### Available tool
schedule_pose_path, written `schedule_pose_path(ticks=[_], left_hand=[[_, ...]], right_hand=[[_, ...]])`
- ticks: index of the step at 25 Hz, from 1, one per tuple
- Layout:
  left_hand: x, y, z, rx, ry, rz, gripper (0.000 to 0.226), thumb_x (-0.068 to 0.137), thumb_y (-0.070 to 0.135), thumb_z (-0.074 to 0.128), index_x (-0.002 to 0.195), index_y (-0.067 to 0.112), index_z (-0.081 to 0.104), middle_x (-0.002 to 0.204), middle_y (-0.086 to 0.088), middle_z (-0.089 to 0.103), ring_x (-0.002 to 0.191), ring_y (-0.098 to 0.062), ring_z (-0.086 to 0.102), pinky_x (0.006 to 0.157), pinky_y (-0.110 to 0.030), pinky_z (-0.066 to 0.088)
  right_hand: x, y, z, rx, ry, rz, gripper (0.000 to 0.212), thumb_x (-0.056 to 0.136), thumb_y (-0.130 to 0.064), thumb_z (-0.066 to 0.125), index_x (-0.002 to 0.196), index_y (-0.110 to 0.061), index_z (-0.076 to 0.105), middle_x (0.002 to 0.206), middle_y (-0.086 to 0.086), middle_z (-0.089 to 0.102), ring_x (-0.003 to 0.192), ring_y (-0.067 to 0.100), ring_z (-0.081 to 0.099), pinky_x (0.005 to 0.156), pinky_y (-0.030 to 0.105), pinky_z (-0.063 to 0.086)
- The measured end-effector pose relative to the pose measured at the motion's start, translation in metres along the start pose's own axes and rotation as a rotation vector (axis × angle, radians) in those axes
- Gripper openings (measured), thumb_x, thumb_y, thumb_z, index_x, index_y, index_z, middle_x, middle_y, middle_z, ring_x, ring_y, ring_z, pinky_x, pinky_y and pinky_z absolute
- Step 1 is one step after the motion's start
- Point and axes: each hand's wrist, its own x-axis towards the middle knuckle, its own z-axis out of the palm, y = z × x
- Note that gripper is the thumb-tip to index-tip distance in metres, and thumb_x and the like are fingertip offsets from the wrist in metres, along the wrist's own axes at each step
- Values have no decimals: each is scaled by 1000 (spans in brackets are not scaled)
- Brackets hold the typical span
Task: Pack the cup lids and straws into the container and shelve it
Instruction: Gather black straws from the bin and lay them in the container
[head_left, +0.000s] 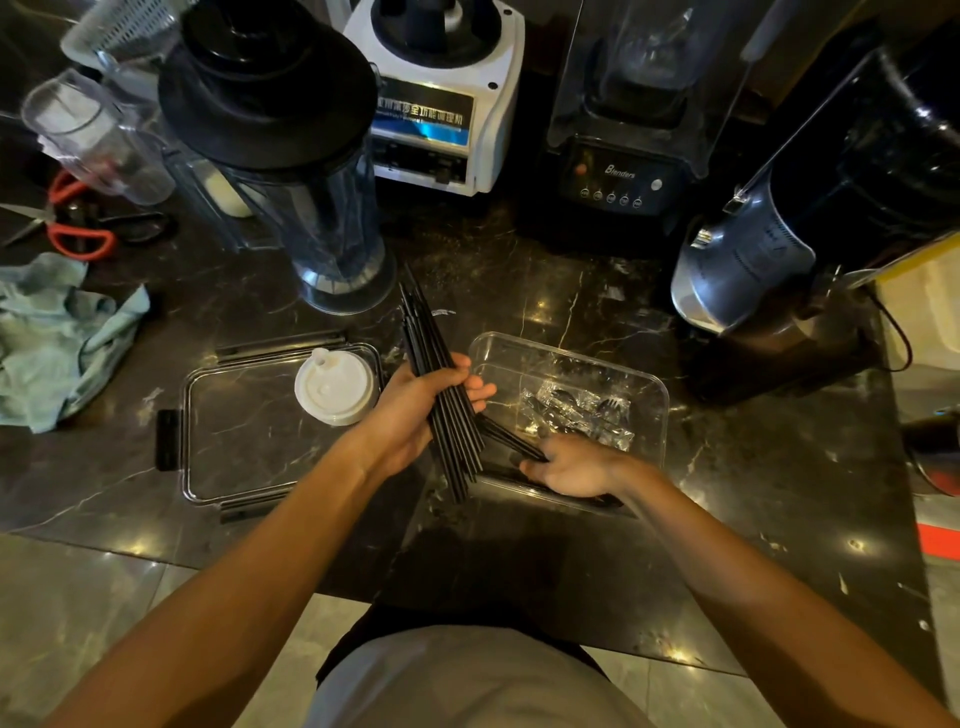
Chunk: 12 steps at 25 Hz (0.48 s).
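Note:
My left hand (415, 410) grips a bundle of several long black straws (431, 353), held slanted above the counter between the container and its lid. My right hand (571, 465) is inside the clear rectangular container (644, 384) at its near left corner, pinching a few more black straws (506, 434) that lie along the bottom. Wrapped plastic cutlery (579, 415) lies in the container too. A stack of white cup lids (335, 387) sits on the clear container lid (234, 431), which lies flat to the left.
Blender jar (291, 171), a white blender base (441, 98) and a black blender (623, 130) line the back of the dark marble counter. A metal appliance (753, 265) stands right. A blue cloth (57, 332) and red-handled scissors (78, 234) lie left.

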Motion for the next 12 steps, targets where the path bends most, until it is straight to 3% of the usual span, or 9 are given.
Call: schedule_pose_path(ticks=[5, 8, 10, 12], left_hand=[[2, -6, 1, -18, 28, 32, 17, 99, -1, 56, 115, 2, 59, 90, -18, 71, 101, -33, 75, 103, -47, 55], [2, -6, -1, -30, 14, 30, 17, 99, 0, 56, 116, 2, 60, 91, -18, 72, 105, -34, 74, 100, -45, 57], [2, -6, -2, -41, 7, 29, 17, 99, 0, 56, 116, 1, 60, 92, -18, 73, 105, -34, 74, 98, -44, 58], [0, -5, -2, -52, 2, 22, 18, 100, -1, 55, 117, 1, 60, 93, -19, 73, 106, -34, 74, 97, -44, 59]], right_hand=[[1, -7, -1, -10, -55, 17, 43, 108, -47, 44, 105, -9, 64, 92, 4, 60, 82, 17, 55, 67, 33, 41], [-4, -11, -2, 1, -69, -16, 44, 109, -45, 43, 114, -7, 65, 93, 1, 62, 86, 18, 57, 71, 32, 42], [-6, -10, -2, 37, -94, -52, 39, 110, -42, 43, 121, -11, 64, 97, -2, 63, 94, 17, 59, 75, 30, 45], [-10, -4, 0, 47, -92, -67, 39, 108, -46, 45, 128, -17, 63, 111, -1, 66, 106, 19, 61, 90, 33, 50]])
